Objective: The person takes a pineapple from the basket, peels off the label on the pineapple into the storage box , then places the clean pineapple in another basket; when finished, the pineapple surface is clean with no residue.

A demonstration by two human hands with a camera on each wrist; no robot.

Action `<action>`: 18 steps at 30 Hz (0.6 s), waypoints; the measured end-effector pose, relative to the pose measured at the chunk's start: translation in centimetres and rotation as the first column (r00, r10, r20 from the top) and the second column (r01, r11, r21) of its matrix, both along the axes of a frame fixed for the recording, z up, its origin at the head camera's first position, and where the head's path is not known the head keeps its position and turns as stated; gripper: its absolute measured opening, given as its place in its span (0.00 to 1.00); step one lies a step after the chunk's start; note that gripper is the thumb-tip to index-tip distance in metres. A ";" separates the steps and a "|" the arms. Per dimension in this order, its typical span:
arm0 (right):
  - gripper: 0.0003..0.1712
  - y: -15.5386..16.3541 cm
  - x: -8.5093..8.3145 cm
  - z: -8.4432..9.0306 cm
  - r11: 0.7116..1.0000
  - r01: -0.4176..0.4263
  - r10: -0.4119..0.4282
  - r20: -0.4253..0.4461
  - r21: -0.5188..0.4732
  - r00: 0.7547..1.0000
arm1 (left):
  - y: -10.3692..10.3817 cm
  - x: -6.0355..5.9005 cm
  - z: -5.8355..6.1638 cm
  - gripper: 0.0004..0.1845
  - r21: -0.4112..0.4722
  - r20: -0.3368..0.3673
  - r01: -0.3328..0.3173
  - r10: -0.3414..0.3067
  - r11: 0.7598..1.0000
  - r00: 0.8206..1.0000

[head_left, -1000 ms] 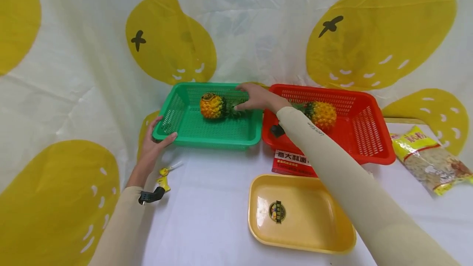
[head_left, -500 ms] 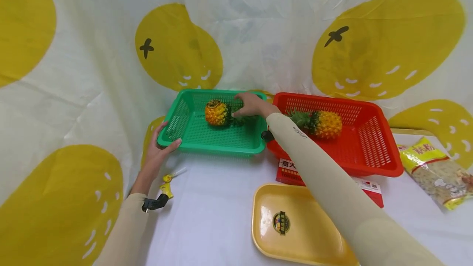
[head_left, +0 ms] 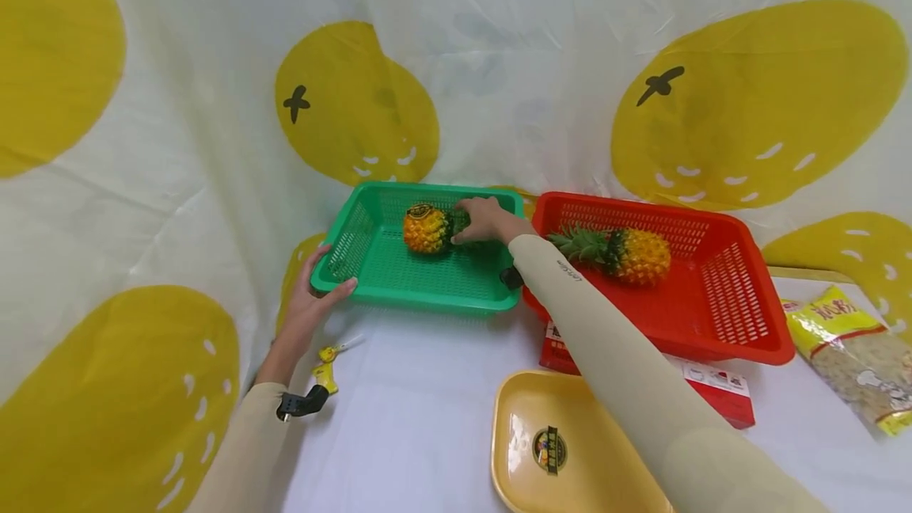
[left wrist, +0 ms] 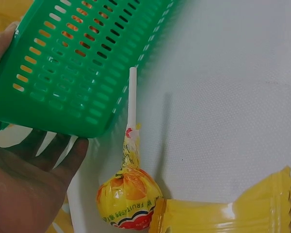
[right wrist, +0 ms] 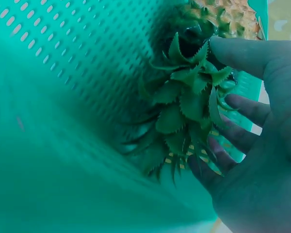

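A pineapple (head_left: 424, 229) lies on its side in the green slotted basket (head_left: 427, 299). My right hand (head_left: 484, 220) reaches over the basket's right side and grips the fruit's leafy crown (right wrist: 184, 102). In the right wrist view its fingers (right wrist: 247, 109) curl under the leaves with the thumb on top. My left hand (head_left: 309, 311) grips the basket's front left corner, thumb on the rim. A second pineapple (head_left: 637, 256) lies in the red basket (head_left: 712, 351) to the right.
A wrapped lollipop (left wrist: 128, 194) and a yellow wrapped candy (left wrist: 223, 213) lie on the white cloth by my left wrist. A yellow tray (head_left: 527, 402) sits in front, a red box (head_left: 720, 390) under the red basket, a food bag (head_left: 855, 355) at far right.
My right hand has slid left along the crown toward the fruit and closed round the leaves. The left hand stays on the basket corner. The head view has tilted up.
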State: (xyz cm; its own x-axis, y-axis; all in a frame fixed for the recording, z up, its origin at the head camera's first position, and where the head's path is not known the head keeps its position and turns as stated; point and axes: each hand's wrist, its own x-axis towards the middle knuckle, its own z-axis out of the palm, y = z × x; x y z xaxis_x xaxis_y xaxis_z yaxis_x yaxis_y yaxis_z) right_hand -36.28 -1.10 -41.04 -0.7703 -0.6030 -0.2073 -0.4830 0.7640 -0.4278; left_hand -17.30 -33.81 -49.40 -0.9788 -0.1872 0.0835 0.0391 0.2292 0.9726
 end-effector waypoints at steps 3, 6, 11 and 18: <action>0.44 -0.3 0.1 -0.4 1.000 -0.002 0.002 0.007 0.004 1.000 | 0.2 0.1 -0.1 0.48 0.007 0.000 0.003 -0.003 1.000 1.000; 0.45 -0.5 -0.2 -0.7 1.000 -0.002 0.002 0.004 0.003 1.000 | 0.3 -0.1 0.0 0.48 0.015 -0.013 0.008 -0.008 1.000 1.000; 0.49 -0.7 -0.5 -1.2 1.000 -0.010 0.011 0.023 -0.029 1.000 | 0.3 -0.4 0.0 0.48 0.018 -0.009 -0.008 0.009 1.000 1.000; 0.55 -1.0 -0.6 -2.1 0.998 -0.031 0.033 0.050 -0.050 0.998 | 0.3 -0.1 -0.2 0.49 0.061 0.006 0.000 0.000 0.998 1.000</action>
